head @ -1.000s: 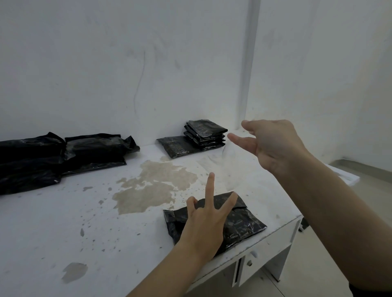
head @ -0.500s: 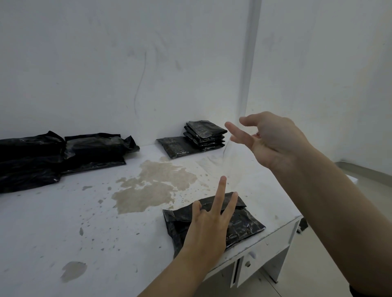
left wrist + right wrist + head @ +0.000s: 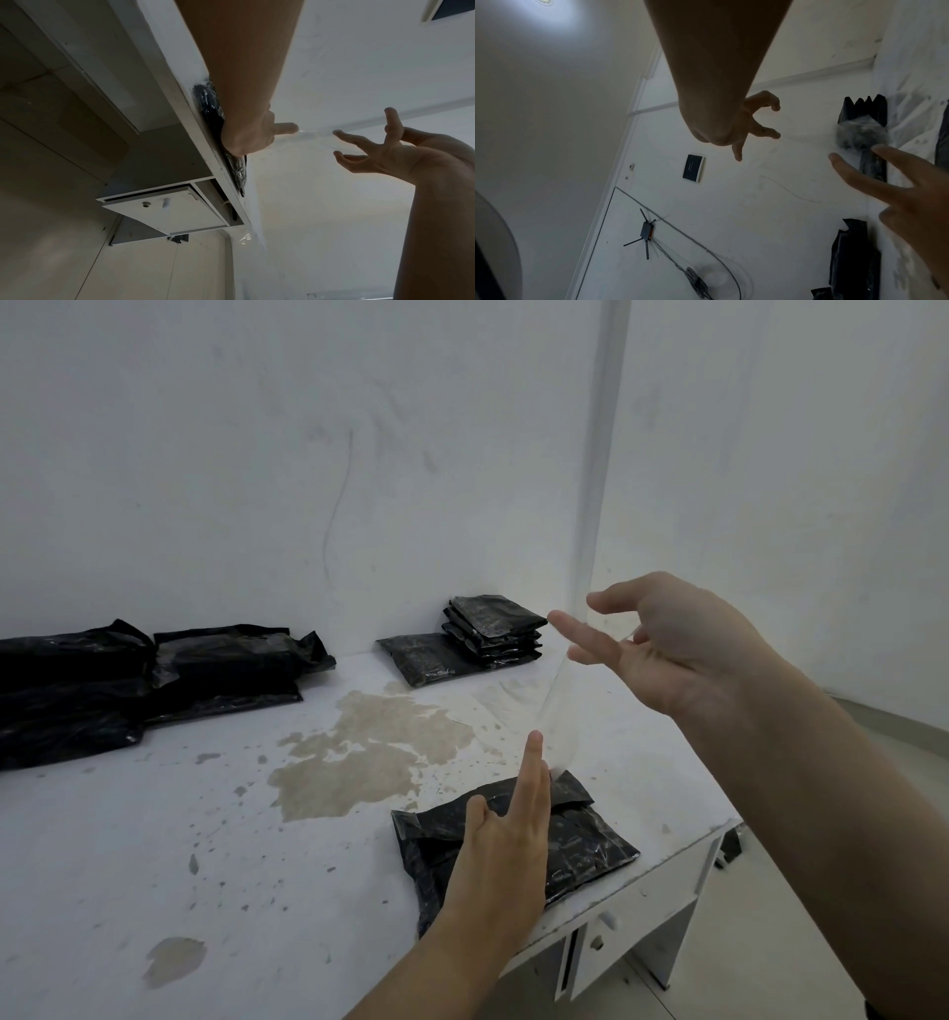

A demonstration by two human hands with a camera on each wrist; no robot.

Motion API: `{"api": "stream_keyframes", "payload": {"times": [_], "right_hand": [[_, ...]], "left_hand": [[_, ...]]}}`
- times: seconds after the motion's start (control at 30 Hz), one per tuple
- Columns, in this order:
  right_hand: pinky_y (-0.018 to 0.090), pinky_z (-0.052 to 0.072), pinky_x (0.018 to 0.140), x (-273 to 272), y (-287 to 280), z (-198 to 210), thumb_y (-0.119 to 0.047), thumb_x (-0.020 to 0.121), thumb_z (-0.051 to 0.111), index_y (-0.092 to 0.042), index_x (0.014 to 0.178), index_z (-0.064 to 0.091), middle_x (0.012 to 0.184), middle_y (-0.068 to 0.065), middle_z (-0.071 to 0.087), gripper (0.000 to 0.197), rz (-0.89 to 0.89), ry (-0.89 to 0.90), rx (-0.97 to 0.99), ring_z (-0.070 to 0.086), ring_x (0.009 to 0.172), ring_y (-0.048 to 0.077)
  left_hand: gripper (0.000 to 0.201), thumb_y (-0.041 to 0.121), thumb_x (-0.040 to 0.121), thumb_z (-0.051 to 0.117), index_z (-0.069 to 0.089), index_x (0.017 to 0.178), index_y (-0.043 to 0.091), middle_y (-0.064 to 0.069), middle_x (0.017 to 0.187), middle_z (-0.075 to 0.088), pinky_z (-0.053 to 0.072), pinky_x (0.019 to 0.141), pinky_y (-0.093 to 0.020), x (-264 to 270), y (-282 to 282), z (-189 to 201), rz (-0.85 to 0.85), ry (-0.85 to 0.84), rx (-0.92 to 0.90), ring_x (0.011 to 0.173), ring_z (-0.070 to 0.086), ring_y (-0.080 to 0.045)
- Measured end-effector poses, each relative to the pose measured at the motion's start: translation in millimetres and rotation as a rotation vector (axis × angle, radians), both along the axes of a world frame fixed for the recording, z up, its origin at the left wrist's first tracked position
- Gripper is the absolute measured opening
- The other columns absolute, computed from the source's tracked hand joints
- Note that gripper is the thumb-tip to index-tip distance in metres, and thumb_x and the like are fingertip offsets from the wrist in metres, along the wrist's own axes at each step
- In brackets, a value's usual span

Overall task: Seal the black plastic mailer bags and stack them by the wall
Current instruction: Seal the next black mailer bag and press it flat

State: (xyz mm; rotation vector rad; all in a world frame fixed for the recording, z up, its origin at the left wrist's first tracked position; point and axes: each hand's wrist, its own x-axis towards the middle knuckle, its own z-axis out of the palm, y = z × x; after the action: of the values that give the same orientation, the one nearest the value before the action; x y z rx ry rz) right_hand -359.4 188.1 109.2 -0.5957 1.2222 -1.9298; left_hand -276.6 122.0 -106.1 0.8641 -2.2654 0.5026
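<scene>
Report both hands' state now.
Left hand: open, fingers straight, pressing the mailer bag.
Right hand: raised, pulling a clear strip; grip cannot be told.

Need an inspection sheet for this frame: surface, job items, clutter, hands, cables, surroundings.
Surface: white table, stained with brown patches and specks.
Job's things: one black mailer at the near edge, flap folded over; clear strip stretched up from it; sealed stack against the wall; unsealed bags at far left.
Clutter: nothing seen.
Hands: left hand presses flat on the mailer, fingers straight; right hand raised, strip at its fingers, exact grip unclear.
Cables: router and wires on the wall, right wrist view.
Surroundings: white walls, drawer under the table.
</scene>
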Motion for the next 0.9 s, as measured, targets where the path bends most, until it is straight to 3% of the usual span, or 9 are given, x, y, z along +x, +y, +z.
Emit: {"api": "stream_keyframes", "payload": {"times": [0.17, 0.27, 0.37, 0.5, 0.57, 0.63, 0.73, 0.8, 0.9], "right_hand": [[0.043, 0.060, 0.065, -8, 3, -7, 0.017, 0.083, 0.051, 0.000, 0.082, 0.043, 0.133, 0.018, 0.027, 0.018, 0.012, 0.023, 0.078, 0.048, 0.110, 0.054], [0.042, 0.060, 0.063, -15, 3, -9, 0.017, 0.083, 0.050, -0.003, 0.086, 0.043, 0.141, 0.018, 0.024, 0.022, 0.003, 0.022, 0.107, 0.045, 0.114, 0.056], [0.041, 0.060, 0.059, -23, 3, -13, 0.017, 0.082, 0.050, -0.004, 0.088, 0.043, 0.143, 0.019, 0.022, 0.023, 0.014, 0.027, 0.135, 0.041, 0.116, 0.058], [0.038, 0.058, 0.051, -34, 6, -21, 0.017, 0.083, 0.051, 0.003, 0.113, 0.045, 0.137, 0.022, 0.027, 0.033, 0.035, 0.085, 0.192, 0.051, 0.107, 0.048], [0.037, 0.057, 0.046, -37, 6, -27, 0.015, 0.086, 0.051, 0.005, 0.118, 0.045, 0.133, 0.022, 0.033, 0.033, 0.036, 0.141, 0.228, 0.055, 0.101, 0.044], [0.037, 0.056, 0.046, -37, 4, -32, 0.012, 0.088, 0.051, 0.004, 0.099, 0.048, 0.131, 0.019, 0.038, 0.014, 0.059, 0.192, 0.266, 0.057, 0.102, 0.043], [0.035, 0.056, 0.045, -38, 3, -42, 0.014, 0.089, 0.049, 0.004, 0.087, 0.050, 0.117, 0.017, 0.045, 0.010, 0.033, 0.280, 0.311, 0.058, 0.105, 0.038], [0.034, 0.056, 0.045, -37, 3, -47, 0.015, 0.089, 0.046, 0.007, 0.084, 0.052, 0.105, 0.015, 0.047, 0.012, 0.041, 0.317, 0.327, 0.058, 0.105, 0.036], [0.034, 0.057, 0.046, -34, 4, -51, 0.016, 0.090, 0.044, 0.005, 0.081, 0.052, 0.107, 0.017, 0.047, 0.016, 0.045, 0.348, 0.332, 0.060, 0.104, 0.033]], "left_hand": [[0.085, 0.011, 0.063, 0.051, 0.030, 0.145, 0.006, -0.022, 0.157, 0.009, 0.051, 0.067, -0.039, 1, 1, 1, -0.005, -0.013, 0.019, 0.035, 0.027, -0.016], [0.091, 0.012, 0.059, 0.048, 0.024, 0.148, 0.011, -0.022, 0.151, 0.023, 0.050, 0.062, -0.036, 3, 2, 3, -0.033, -0.043, 0.038, 0.034, 0.037, -0.018], [0.098, 0.013, 0.058, 0.052, 0.017, 0.148, 0.003, -0.025, 0.154, 0.016, 0.050, 0.059, -0.035, 5, 4, 10, -0.030, -0.040, 0.081, 0.039, 0.042, -0.018], [0.102, 0.010, 0.068, 0.054, -0.012, 0.142, -0.014, -0.029, 0.155, -0.006, 0.032, 0.051, -0.034, 3, 4, 10, -0.047, -0.080, 0.156, 0.084, 0.066, -0.027], [0.102, 0.013, 0.076, 0.062, -0.013, 0.139, -0.013, -0.033, 0.154, 0.002, 0.027, 0.052, -0.034, 4, 3, 11, -0.054, -0.078, 0.206, 0.093, 0.067, -0.028], [0.107, 0.022, 0.071, 0.070, -0.002, 0.144, -0.011, -0.031, 0.148, 0.025, 0.038, 0.046, -0.030, 4, 2, 13, -0.033, -0.010, 0.285, 0.084, 0.069, -0.023], [0.086, 0.036, 0.083, 0.041, 0.001, 0.149, -0.003, -0.021, 0.141, 0.042, 0.054, 0.062, -0.023, 10, 6, 29, -0.033, 0.100, 0.511, 0.092, 0.069, -0.019], [0.078, 0.051, 0.089, 0.014, -0.009, 0.148, 0.005, -0.017, 0.157, 0.012, 0.046, 0.085, -0.026, 12, 6, 35, -0.032, 0.159, 0.568, 0.114, 0.057, -0.022], [0.092, 0.069, 0.089, 0.033, -0.016, 0.146, 0.015, -0.003, 0.159, -0.005, 0.036, 0.102, -0.034, 11, 8, 45, -0.009, 0.274, 0.778, 0.128, 0.043, -0.028]]}}
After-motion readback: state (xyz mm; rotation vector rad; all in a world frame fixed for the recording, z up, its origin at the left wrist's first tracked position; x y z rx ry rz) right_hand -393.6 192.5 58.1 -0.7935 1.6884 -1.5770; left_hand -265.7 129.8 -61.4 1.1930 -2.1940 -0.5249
